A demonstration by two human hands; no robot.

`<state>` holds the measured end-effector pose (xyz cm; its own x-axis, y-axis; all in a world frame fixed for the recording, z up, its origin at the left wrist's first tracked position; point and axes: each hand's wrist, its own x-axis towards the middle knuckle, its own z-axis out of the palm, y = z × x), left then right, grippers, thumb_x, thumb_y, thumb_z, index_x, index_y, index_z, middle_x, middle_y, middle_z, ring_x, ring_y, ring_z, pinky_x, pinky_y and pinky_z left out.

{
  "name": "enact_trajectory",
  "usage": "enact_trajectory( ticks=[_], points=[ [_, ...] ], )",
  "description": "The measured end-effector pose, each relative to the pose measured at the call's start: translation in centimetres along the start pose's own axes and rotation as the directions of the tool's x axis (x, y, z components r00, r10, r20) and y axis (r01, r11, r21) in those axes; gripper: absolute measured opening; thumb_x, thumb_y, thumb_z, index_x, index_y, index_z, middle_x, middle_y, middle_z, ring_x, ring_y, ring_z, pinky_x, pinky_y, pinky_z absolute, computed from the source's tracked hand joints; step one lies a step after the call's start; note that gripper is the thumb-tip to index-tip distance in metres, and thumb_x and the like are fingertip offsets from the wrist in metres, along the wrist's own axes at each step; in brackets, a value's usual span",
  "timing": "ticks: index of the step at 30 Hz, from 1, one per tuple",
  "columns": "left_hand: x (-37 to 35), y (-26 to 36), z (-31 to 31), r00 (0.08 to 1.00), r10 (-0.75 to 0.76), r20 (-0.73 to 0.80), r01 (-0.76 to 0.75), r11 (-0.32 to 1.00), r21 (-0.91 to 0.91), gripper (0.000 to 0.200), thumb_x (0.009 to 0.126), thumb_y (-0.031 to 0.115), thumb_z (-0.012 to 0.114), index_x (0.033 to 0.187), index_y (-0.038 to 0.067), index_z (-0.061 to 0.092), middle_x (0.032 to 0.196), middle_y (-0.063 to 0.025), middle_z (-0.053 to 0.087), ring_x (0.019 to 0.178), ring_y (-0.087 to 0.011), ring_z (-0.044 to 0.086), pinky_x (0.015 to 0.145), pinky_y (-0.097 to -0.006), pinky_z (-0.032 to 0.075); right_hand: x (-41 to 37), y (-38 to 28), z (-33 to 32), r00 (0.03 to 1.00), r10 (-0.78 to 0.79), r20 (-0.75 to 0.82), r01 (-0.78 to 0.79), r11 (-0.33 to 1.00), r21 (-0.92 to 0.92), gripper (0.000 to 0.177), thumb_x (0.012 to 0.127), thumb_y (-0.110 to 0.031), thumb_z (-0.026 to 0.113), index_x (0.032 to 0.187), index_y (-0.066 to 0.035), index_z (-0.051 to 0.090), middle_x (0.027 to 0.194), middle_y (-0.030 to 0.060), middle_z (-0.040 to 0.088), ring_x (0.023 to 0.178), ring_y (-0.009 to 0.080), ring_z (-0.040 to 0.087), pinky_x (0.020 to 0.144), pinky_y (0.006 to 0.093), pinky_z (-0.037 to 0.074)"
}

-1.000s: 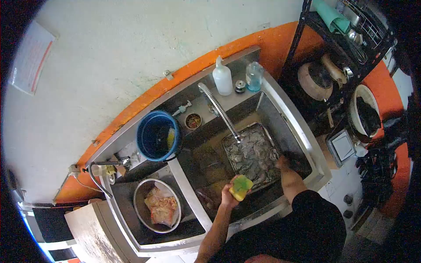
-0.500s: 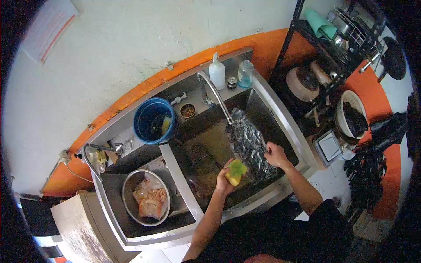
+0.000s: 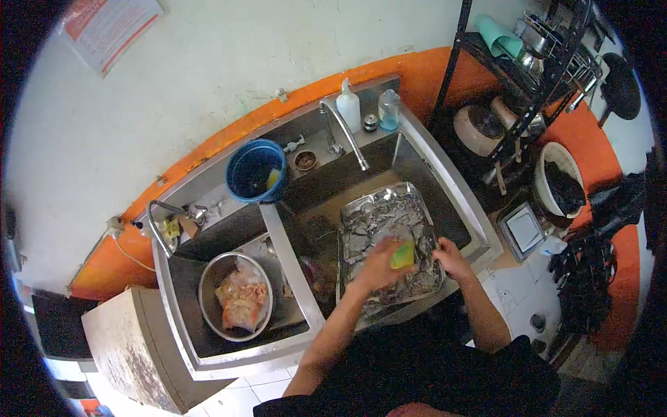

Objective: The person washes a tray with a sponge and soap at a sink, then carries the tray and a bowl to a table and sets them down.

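A rectangular tray with a crumpled, foil-like surface lies tilted in the right sink basin, its inside facing up. My right hand grips its right edge. Over the middle of the tray, my left hand is closed on a yellow-green sponge, slightly blurred. The curved faucet ends just above the tray's far edge. Brownish water or residue shows in the basin behind the tray.
A metal bowl with bagged food sits in the left basin. Along the sink's back ledge stand a blue bucket, a white bottle and a clear bottle. To the right are a black shelf and a wide basket.
The tray has turned from steeply tilted to facing up, nearer my body. My left hand has moved right with the sponge, from beside the tray to over it.
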<state>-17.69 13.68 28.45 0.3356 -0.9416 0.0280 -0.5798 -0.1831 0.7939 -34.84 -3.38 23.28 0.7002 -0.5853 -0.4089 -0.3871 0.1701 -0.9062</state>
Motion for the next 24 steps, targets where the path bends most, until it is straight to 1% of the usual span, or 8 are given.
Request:
enact_trajectory(
  ticks=[4, 7, 9, 10, 12, 14, 17, 24],
  points=[
    [-8.1, -1.5, -3.2, 0.877, -0.182, -0.445, 0.313, 0.918, 0.242, 0.068, 0.068, 0.027, 0.069, 0.122, 0.002, 0.036, 0.12, -0.0244, 0.04, 0.112, -0.0351, 0.039, 0.093, -0.041, 0.033, -2.2, 0.4, 0.3, 0.998, 0.049, 0.033, -0.052, 0.995, 0.089, 0.028, 0.063, -0.001, 0.049, 0.091, -0.001, 0.052, 0.083, 0.0025, 0.055, 0.074, 0.0113, 0.051, 0.067, 0.0257, 0.042],
    [-12.2, -6.6, -1.4, 0.746, -0.403, -0.53, 0.244, 0.906, -0.345, 0.065, 0.069, 0.018, 0.067, 0.122, -0.001, 0.035, 0.117, -0.0206, 0.044, 0.109, -0.0295, 0.043, 0.09, -0.0387, 0.037, -1.5, 1.4, 0.5, 0.994, 0.023, 0.107, -0.046, 0.976, 0.212, 0.029, 0.061, -0.001, 0.05, 0.09, -0.001, 0.052, 0.083, 0.0021, 0.055, 0.076, 0.0117, 0.05, 0.069, 0.026, 0.041],
    [-13.8, -6.6, -2.0, 0.785, -0.606, 0.129, 0.352, 0.265, -0.898, 0.058, 0.071, 0.006, 0.057, 0.123, -0.002, 0.033, 0.114, -0.0159, 0.048, 0.105, -0.0246, 0.047, 0.088, -0.0353, 0.039, -1.1, 0.7, 1.1, 0.99, -0.038, 0.138, 0.025, 0.995, 0.093, 0.035, 0.063, -0.003, 0.052, 0.097, -0.001, 0.05, 0.09, 0.0054, 0.055, 0.082, 0.0147, 0.051, 0.073, 0.027, 0.041],
    [-14.7, -7.2, -1.8, 0.858, -0.495, 0.136, 0.266, 0.204, -0.942, 0.056, 0.07, -0.006, 0.046, 0.124, 0.0, 0.033, 0.112, -0.0125, 0.05, 0.102, -0.0222, 0.049, 0.086, -0.0328, 0.041, -1.0, 0.1, 1.5, 0.983, -0.098, 0.156, 0.102, 0.995, -0.02, 0.041, 0.064, -0.005, 0.054, 0.105, 0.0, 0.049, 0.097, 0.0087, 0.054, 0.089, 0.0176, 0.051, 0.077, 0.0281, 0.041],
    [-14.3, -6.8, -0.8, 0.833, -0.548, 0.077, 0.247, 0.244, -0.938, 0.058, 0.068, -0.008, 0.043, 0.124, 0.0, 0.033, 0.113, -0.0117, 0.05, 0.101, -0.0216, 0.05, 0.086, -0.0325, 0.041, -1.3, -2.0, 2.7, 0.965, -0.257, 0.042, 0.258, 0.921, -0.29, 0.048, 0.066, -0.008, 0.057, 0.111, 0.0, 0.044, 0.108, 0.0137, 0.048, 0.1, 0.0236, 0.046, 0.084, 0.0317, 0.038],
    [-14.4, -8.4, 1.2, 0.839, -0.543, 0.0, 0.231, 0.358, -0.905, 0.062, 0.065, -0.01, 0.041, 0.125, 0.003, 0.034, 0.114, -0.0097, 0.05, 0.098, -0.0199, 0.051, 0.081, -0.0303, 0.042, -1.8, -4.9, 4.7, 0.877, -0.479, 0.034, 0.304, 0.5, -0.811, 0.066, 0.069, -0.023, 0.064, 0.125, -0.004, 0.033, 0.126, 0.0241, 0.032, 0.117, 0.0366, 0.032, 0.095, 0.0395, 0.031],
    [-14.1, -8.7, 2.2, 0.856, -0.516, -0.036, 0.163, 0.335, -0.928, 0.059, 0.073, -0.003, 0.041, 0.129, 0.006, 0.028, 0.119, -0.0087, 0.046, 0.099, -0.0192, 0.05, 0.078, -0.0325, 0.045, -2.2, -6.4, 8.7, 0.869, -0.267, 0.417, 0.493, 0.399, -0.773, 0.065, 0.071, -0.022, 0.065, 0.126, -0.009, 0.034, 0.12, 0.022, 0.038, 0.114, 0.0341, 0.036, 0.093, 0.0411, 0.033],
    [-12.1, -7.3, 1.8, 0.849, -0.525, -0.05, 0.169, 0.361, -0.917, 0.058, 0.073, -0.004, 0.043, 0.128, 0.006, 0.03, 0.113, -0.0068, 0.049, 0.093, -0.016, 0.051, 0.075, -0.03, 0.044, 4.3, -0.3, 15.7, 0.866, -0.28, 0.413, 0.497, 0.559, -0.664, 0.032, 0.078, -0.02, 0.055, 0.109, -0.009, 0.053, 0.111, 0.0266, 0.046, 0.105, 0.0401, 0.043, 0.088, 0.0461, 0.036]
  ],
)
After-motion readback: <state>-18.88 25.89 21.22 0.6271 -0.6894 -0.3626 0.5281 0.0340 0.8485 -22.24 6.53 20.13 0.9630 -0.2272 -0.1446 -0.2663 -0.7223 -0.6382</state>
